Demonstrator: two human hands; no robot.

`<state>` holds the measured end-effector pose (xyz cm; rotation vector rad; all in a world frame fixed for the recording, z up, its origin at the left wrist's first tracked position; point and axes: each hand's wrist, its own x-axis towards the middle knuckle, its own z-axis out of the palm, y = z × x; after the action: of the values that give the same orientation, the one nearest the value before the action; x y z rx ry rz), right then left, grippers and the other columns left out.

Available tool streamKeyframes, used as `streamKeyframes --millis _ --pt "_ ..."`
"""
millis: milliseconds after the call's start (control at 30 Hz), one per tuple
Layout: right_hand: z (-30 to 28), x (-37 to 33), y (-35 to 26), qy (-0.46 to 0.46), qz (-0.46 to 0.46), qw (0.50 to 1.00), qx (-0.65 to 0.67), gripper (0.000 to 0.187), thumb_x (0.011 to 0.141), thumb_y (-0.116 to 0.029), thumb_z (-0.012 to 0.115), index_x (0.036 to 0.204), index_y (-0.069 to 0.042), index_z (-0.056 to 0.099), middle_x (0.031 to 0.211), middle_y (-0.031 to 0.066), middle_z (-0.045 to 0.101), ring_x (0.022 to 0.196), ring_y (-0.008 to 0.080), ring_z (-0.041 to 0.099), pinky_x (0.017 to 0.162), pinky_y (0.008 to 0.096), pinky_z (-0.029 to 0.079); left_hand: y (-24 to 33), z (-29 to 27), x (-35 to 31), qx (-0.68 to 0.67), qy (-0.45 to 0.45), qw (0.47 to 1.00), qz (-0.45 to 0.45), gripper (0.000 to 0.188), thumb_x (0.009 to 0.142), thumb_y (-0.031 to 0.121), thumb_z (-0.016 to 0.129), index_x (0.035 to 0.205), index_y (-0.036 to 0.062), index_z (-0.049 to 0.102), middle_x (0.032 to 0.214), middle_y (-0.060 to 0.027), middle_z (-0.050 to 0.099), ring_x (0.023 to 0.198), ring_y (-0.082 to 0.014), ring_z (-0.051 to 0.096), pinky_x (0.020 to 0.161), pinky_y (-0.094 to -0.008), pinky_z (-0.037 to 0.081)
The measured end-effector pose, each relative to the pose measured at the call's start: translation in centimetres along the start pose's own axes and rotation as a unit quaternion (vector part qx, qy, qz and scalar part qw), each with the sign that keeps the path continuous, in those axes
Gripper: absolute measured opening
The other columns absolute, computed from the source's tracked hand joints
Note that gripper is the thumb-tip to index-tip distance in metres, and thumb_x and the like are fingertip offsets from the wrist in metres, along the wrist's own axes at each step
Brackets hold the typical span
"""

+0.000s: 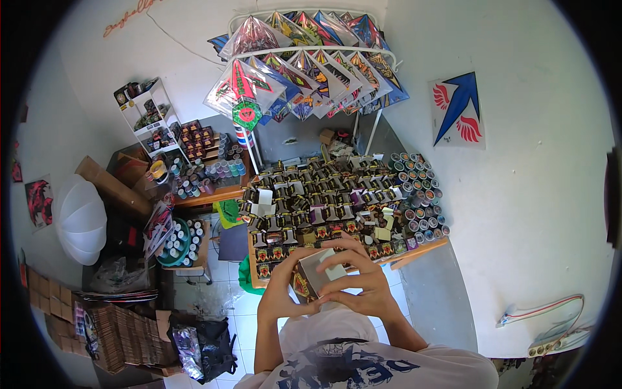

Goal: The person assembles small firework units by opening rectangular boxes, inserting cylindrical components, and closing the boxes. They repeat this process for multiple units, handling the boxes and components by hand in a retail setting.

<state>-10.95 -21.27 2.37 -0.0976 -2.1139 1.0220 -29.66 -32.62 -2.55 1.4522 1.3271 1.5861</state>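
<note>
Close in front of my chest I hold a small cardboard box [315,275] between both hands. Its outside is dark with a coloured print, its inside is pale grey, and a white flap [332,268] stands out at its top. My left hand [280,293] is closed round the box's left side. My right hand [364,280] grips it from the right, with fingers curved over the flap and the thumb low near the bottom edge. Beyond my hands, rows of similar dark boxes [304,223], many with flaps up, cover the table.
Thread spools [421,223] crowd the table's right end. A white rack [298,49] above carries bagged kites [249,91]. At left stand a side table of spools [194,185], a white umbrella [79,219], a green basin [178,249], stacked cardboard [123,334] and a black bag [202,347].
</note>
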Motion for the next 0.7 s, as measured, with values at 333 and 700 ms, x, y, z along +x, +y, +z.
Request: streamKeyframes --millis 333,700 --pt "0.6 -0.1 0.2 0.054 0.018 0.998 0.023 0.024 0.070 -0.017 0.097 0.093 -0.019 0.088 0.122 0.0032 0.072 0.140 0.0373 0.055 0.126 0.0635 0.031 -0.1 0.4 -0.9 -0.103 0.044 0.993 -0.023 0.087 0.064 0.013 0.093 0.144 0.0018 0.060 0.132 -0.0104 0.066 0.122 -0.0214 0.065 0.105 -0.0366 0.051" --pt "-0.8 -0.5 0.6 0.012 -0.017 1.000 -0.001 0.021 0.079 -0.017 0.093 0.098 -0.023 0.088 0.128 0.0004 0.075 0.141 0.0323 0.055 0.129 0.0609 0.028 -1.2 0.3 -1.1 -0.083 0.019 0.996 0.024 0.088 0.063 0.011 0.093 0.144 0.0021 0.060 0.141 -0.0131 0.064 0.130 -0.0251 0.063 0.110 -0.0397 0.049"
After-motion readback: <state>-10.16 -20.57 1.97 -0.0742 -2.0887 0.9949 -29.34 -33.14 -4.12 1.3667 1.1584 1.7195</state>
